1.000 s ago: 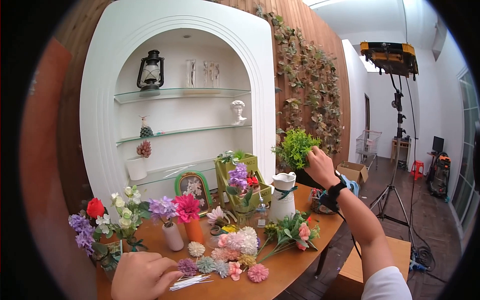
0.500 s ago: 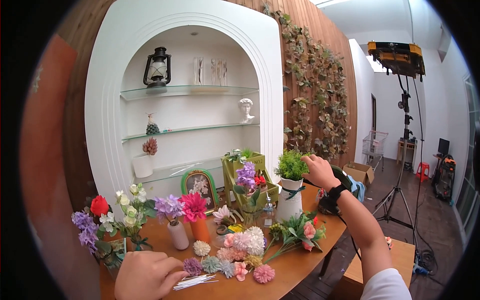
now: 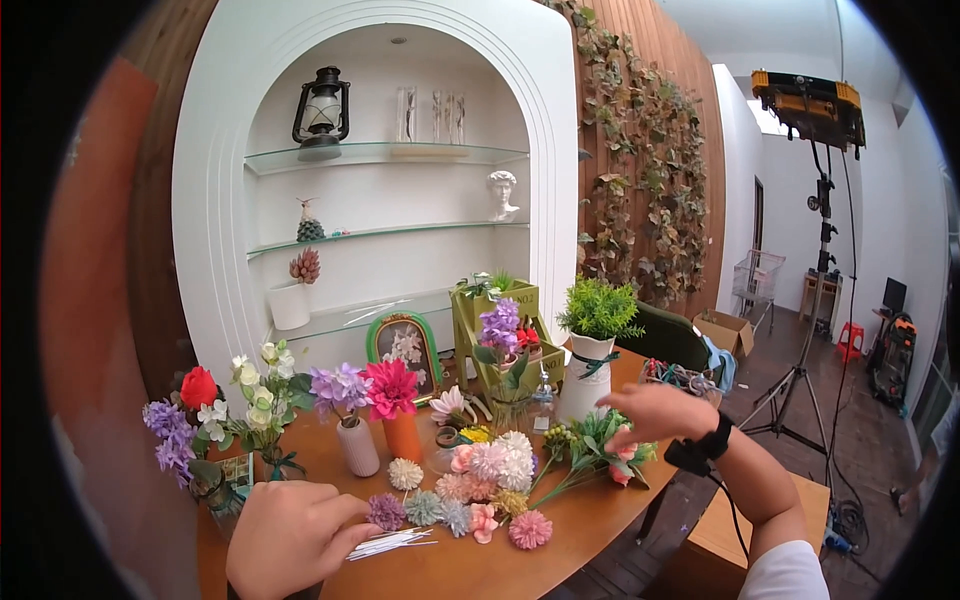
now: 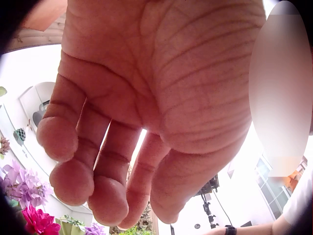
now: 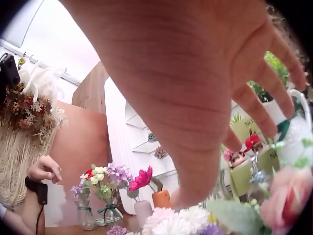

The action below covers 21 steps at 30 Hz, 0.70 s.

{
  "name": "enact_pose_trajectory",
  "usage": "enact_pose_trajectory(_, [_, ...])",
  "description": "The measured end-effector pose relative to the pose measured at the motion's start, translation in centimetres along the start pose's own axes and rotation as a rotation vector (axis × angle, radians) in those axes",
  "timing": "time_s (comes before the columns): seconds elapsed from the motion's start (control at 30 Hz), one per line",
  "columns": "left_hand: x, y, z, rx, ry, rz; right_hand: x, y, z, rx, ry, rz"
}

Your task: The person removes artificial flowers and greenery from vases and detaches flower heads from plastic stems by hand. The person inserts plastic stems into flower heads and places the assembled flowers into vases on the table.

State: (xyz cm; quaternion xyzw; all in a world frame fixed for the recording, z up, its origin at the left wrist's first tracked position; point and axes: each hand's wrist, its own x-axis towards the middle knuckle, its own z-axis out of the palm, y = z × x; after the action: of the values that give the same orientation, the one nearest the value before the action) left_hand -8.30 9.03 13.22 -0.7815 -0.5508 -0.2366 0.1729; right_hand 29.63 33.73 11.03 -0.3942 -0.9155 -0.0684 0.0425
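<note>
- The green leafy plant [image 3: 600, 308] stands in the mouth of the white pitcher [image 3: 583, 390], toward the far right end of the bench [image 3: 590, 520].
- The bench's right edge runs diagonally past the pitcher and the flower bouquet [image 3: 590, 448]; the right forearm reaches in across it.
- On the pitcher's left, the green crate [image 3: 467, 330] stands close; the bouquet lies just in front.
- The pitcher's long axis is upright, foliage at the top, spreading outward.
- The bouquet lies flat and slanted, stems toward the near left, pink blooms toward the right edge.
- The right hand [image 3: 655, 412] is open, fingers loosely extended leftward, gripping nothing. It hovers around the bouquet's blooms, below the foliage; whether it touches a bloom cannot be told.
- The left hand [image 3: 295, 540] is relaxed, fingers loosely bent, holding nothing, near the white sticks [image 3: 390, 543] by the bench's near edge.
</note>
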Motion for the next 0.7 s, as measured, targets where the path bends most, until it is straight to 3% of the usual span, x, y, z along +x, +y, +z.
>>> enact_pose_trajectory(0.13, [0.0, 0.0, -0.1, 0.007, -0.006, -0.001, -0.7, -0.2, 4.2, 0.014, -0.146, 0.053])
enact_pose_trajectory(0.27, [-0.1, 0.3, -0.2, -0.008, -0.024, -0.029, -0.7, 1.2, 8.4, -0.039, -0.1, 0.063])
enact_pose_trajectory(0.3, [-0.1, 0.3, -0.2, -0.003, -0.022, -0.029, -0.7, 1.7, 9.9, -0.044, 0.069, 0.012])
enact_pose_trajectory(0.43, [-0.1, 0.1, 0.1, -0.014, -0.019, -0.013, -0.5, 0.7, 8.6, -0.089, 0.0, 0.123])
enact_pose_trajectory(0.7, [0.0, 0.3, 0.0, -0.005, -0.032, -0.027, 0.6, 3.1, 6.6, -0.161, 0.524, 0.078])
